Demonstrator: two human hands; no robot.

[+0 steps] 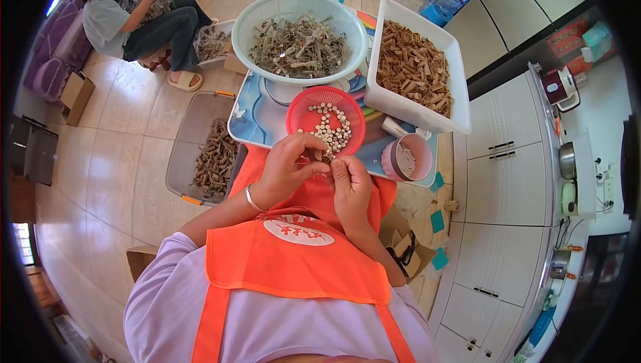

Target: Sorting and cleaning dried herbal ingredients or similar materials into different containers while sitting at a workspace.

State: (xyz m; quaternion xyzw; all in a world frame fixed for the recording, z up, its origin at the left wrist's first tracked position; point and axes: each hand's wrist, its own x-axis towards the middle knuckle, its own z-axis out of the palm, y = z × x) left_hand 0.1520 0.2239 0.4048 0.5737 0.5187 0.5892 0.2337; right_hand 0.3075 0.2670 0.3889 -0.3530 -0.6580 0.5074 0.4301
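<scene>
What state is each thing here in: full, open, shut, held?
Left hand: pinching a small shiny piece
Right hand: pinching the same piece
Pale green basin: open, heaped with clear, shiny bits
White tub: open, filled with brown bits
Red basket: open, partly filled with round pieces
Pink cup: open, holding pale contents
Grey bin: open, holding brown pieces
Cabinet doors: shut

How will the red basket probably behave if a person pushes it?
The red basket should feel light, as it looks like thin plastic. Being wide, it seems unlikely to tip. Its loose round pieces might shift.
</scene>
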